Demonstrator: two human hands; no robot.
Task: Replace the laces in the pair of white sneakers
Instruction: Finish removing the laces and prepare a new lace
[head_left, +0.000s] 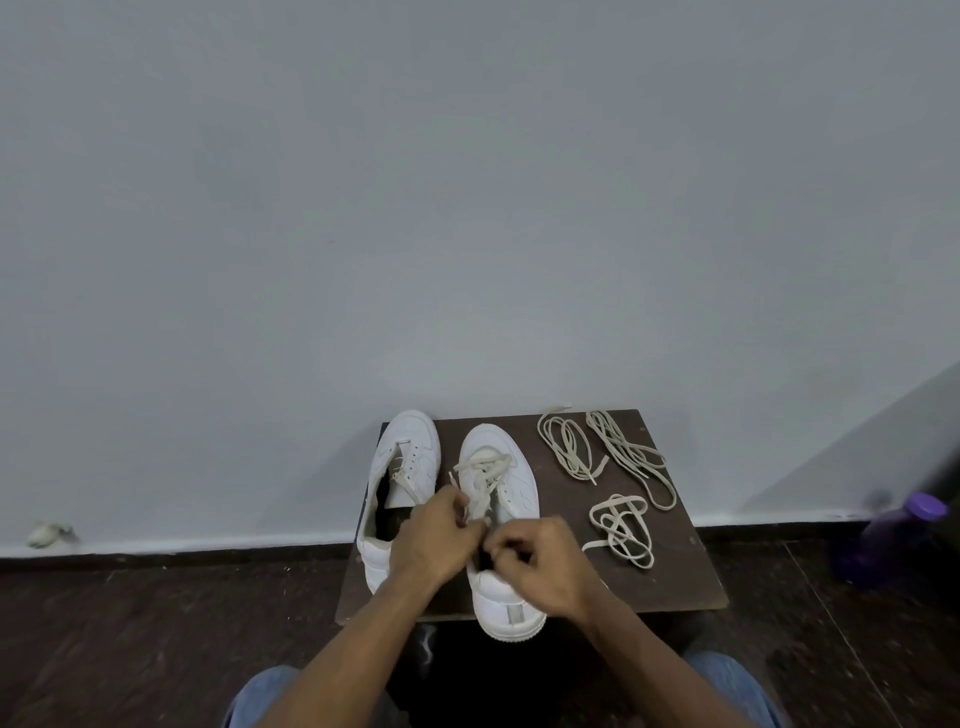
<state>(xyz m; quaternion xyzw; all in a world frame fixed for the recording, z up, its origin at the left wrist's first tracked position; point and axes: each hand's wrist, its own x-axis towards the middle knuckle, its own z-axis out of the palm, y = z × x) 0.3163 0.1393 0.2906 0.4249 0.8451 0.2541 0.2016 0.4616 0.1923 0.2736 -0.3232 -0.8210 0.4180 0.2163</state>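
Both hands sit over the tongue and collar of the right sneaker (498, 525), so its upper eyelets and opening are mostly hidden; the exact lace path under the fingers is hard to make out. The left hand (434, 540) is curled, fingers pressed together on a strand of the cream lace (480, 475) near the shoe's left eyelet row, with a pinkish lace tip (453, 479) sticking up just past the knuckles. The right hand (540, 558) is also curled, thumb and fingertips pinched together at the tongue (what it pinches is hidden, likely the same lace but cannot tell). This right sneaker stands on a small dark brown wooden table (670, 571), long axis running away from the person, toe pointing to the wall (467, 208), heel overhanging the near edge; loose lace loops lie bunched across its vamp. The left sneaker (400, 483) lies just beside it, roughly parallel, toe also to the wall and leaning slightly right, only a short piece of lace left at its top eyelets, its outer side off the table's left edge. Three loose cream lace bundles lie right of the shoes: one at the far middle (569, 449), one at the far right (634, 457), one nearer (621, 527), all apart from each other. A purple bottle (893, 535) on the dark floor (156, 623) at right is blurred and partly cut by a dark edge. A pale crumpled object (49, 534) by the baseboard at left is too blurred to identify. Blue jeans knees (270, 691) are cut off at the bottom.
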